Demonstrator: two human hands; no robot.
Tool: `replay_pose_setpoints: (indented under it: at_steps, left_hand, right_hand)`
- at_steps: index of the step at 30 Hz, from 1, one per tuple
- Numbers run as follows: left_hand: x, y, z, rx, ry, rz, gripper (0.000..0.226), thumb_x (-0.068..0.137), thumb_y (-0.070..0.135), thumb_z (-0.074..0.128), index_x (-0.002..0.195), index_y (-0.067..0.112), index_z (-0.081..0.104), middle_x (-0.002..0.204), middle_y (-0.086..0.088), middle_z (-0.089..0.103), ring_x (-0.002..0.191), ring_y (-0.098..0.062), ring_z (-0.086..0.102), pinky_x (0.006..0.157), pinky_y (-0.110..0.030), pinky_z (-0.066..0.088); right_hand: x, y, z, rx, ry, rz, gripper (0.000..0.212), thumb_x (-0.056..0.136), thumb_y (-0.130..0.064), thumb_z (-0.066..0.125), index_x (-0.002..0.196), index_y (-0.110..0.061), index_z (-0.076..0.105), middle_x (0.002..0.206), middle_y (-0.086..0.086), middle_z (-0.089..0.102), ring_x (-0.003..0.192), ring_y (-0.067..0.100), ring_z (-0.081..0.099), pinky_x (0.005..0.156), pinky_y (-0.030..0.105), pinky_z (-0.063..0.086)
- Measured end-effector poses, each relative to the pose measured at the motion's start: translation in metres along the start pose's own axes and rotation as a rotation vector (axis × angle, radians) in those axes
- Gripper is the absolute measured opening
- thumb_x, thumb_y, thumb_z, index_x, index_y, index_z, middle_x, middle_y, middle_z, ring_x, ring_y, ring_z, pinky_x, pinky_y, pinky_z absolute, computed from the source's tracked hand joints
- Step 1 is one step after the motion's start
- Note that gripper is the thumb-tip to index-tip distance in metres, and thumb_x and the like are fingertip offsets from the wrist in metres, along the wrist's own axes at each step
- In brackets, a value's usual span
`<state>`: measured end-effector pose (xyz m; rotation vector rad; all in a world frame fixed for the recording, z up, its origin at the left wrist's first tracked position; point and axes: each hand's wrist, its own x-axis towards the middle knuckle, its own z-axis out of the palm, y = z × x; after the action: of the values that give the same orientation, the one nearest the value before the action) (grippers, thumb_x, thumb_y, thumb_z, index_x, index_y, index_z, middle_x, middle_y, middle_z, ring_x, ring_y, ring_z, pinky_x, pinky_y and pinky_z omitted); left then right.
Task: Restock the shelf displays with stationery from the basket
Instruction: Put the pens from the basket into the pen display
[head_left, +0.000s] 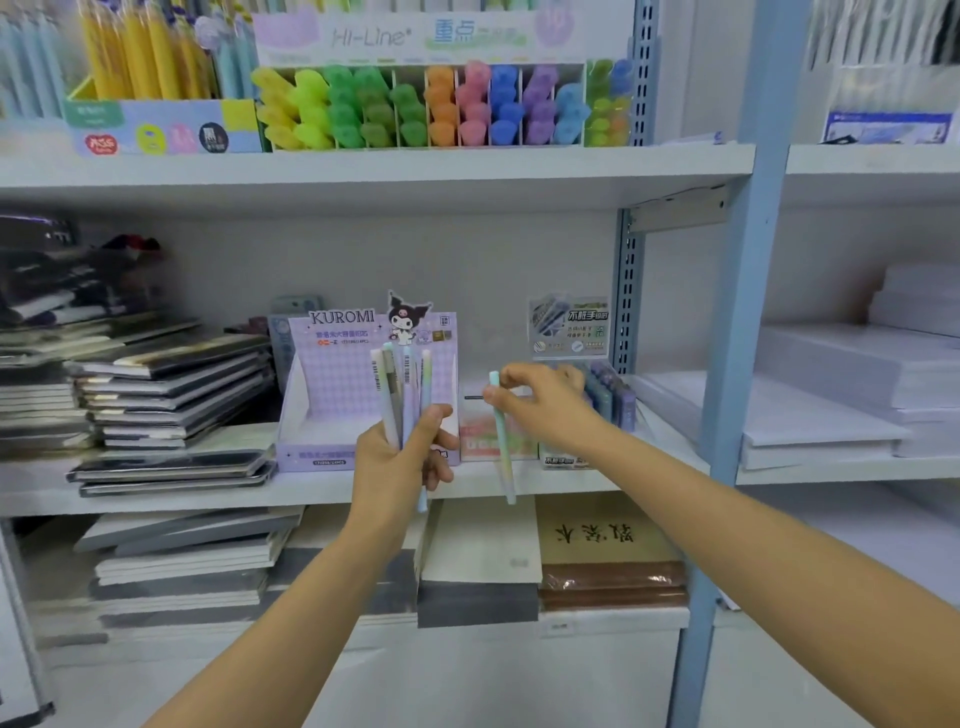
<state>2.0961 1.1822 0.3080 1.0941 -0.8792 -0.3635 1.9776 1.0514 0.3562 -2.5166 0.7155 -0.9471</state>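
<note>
My left hand (402, 457) grips a bunch of several pastel pens (401, 387), held upright in front of the purple Kuromi display box (317, 410) on the middle shelf. My right hand (540, 402) pinches a single mint-green pen (503, 441) near its top; the pen hangs almost vertically, in front of a pink and green box (483, 441) to the right of the Kuromi box. The Kuromi box's tray looks hollow on its left side. The basket is not in view.
Stacks of notebooks (171, 395) fill the shelf's left. A small display of dark refill tubes (610, 395) stands right of my right hand, by the blue upright (743, 312). Highlighter boxes (441, 104) sit on the upper shelf, paper reams (831, 410) at right, notebooks below.
</note>
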Motion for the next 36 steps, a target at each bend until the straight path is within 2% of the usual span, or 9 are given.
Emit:
replay_pose_setpoints:
  at_steps: [2,5,8,13,19,26,29,32,36]
  left_hand:
    - [0.004,-0.001,0.0,0.0,-0.002,-0.011,0.019,0.095,0.024,0.058,0.097,0.009,0.069,0.068,-0.005,0.067,0.046,-0.015,0.054,0.043,-0.023,0.042]
    - [0.01,-0.001,0.001,0.018,0.003,-0.012,0.019,0.095,0.025,0.058,0.098,0.01,0.069,0.068,-0.003,0.067,0.046,-0.015,0.054,0.045,-0.022,0.043]
    - [0.015,-0.002,0.002,0.038,0.011,-0.003,0.018,0.095,0.026,0.058,0.098,0.013,0.07,0.069,-0.003,0.066,0.047,-0.016,0.055,0.046,-0.023,0.044]
    - [0.022,-0.001,0.005,0.017,-0.023,-0.015,0.017,0.095,0.024,0.059,0.097,0.011,0.071,0.068,-0.004,0.066,0.046,-0.016,0.055,0.045,-0.023,0.044]
    - [0.044,0.006,0.001,0.024,-0.02,0.007,0.018,0.093,0.024,0.061,0.097,0.01,0.072,0.066,-0.002,0.066,0.045,-0.016,0.055,0.044,-0.023,0.046]
    - [0.065,0.008,-0.001,0.015,-0.049,0.015,0.021,0.093,0.028,0.062,0.102,0.011,0.069,0.071,-0.006,0.07,0.048,-0.017,0.056,0.044,-0.023,0.045]
    - [0.074,0.005,0.001,0.011,-0.061,0.013,0.022,0.093,0.028,0.061,0.104,0.01,0.068,0.074,-0.007,0.072,0.048,-0.017,0.058,0.044,-0.022,0.046]
    - [0.081,0.001,0.004,-0.003,-0.072,0.016,0.022,0.094,0.027,0.059,0.105,0.009,0.067,0.076,-0.008,0.073,0.049,-0.018,0.06,0.045,-0.022,0.047]
    - [0.088,-0.005,0.006,-0.006,-0.1,0.016,0.025,0.093,0.029,0.059,0.107,0.01,0.067,0.079,-0.01,0.074,0.052,-0.02,0.061,0.046,-0.023,0.047]
  right_hand:
    - [-0.003,0.0,0.003,-0.007,-0.053,0.005,0.022,0.095,-0.04,0.054,0.076,-0.029,0.053,0.093,-0.005,0.059,0.099,0.019,0.055,0.101,0.049,0.034]
    - [-0.011,0.0,0.006,-0.035,-0.034,-0.017,0.026,0.093,-0.042,0.056,0.071,-0.031,0.049,0.098,-0.002,0.055,0.099,0.018,0.052,0.097,0.043,0.03]
    - [-0.019,-0.002,0.006,-0.006,-0.003,-0.02,0.028,0.092,-0.043,0.057,0.077,-0.021,0.059,0.097,-0.003,0.056,0.097,0.014,0.051,0.091,0.039,0.024]
    - [-0.022,-0.012,-0.009,0.067,0.01,-0.072,0.028,0.092,-0.042,0.058,0.082,-0.017,0.065,0.1,-0.003,0.057,0.097,0.01,0.051,0.096,0.039,0.032]
    - [0.016,-0.012,-0.053,0.639,0.335,-0.063,0.013,0.097,-0.016,0.055,0.1,-0.013,0.068,0.09,0.008,0.064,0.078,0.01,0.057,0.072,0.017,0.051]
    - [0.065,0.002,-0.043,0.574,0.347,-0.018,0.016,0.094,-0.003,0.057,0.11,-0.004,0.059,0.093,0.016,0.065,0.08,0.02,0.065,0.067,0.021,0.056]
    - [0.077,0.007,-0.025,0.445,0.295,-0.037,0.017,0.091,0.0,0.06,0.108,0.0,0.061,0.094,0.022,0.066,0.083,0.029,0.069,0.074,0.032,0.059]
    - [0.086,0.009,-0.009,0.334,0.248,-0.087,0.013,0.089,-0.001,0.063,0.102,-0.002,0.064,0.088,0.019,0.068,0.08,0.031,0.07,0.081,0.045,0.057]
    - [0.093,0.01,0.005,0.217,0.186,-0.142,0.01,0.089,-0.004,0.065,0.098,-0.008,0.065,0.082,0.009,0.067,0.078,0.027,0.069,0.08,0.046,0.057]
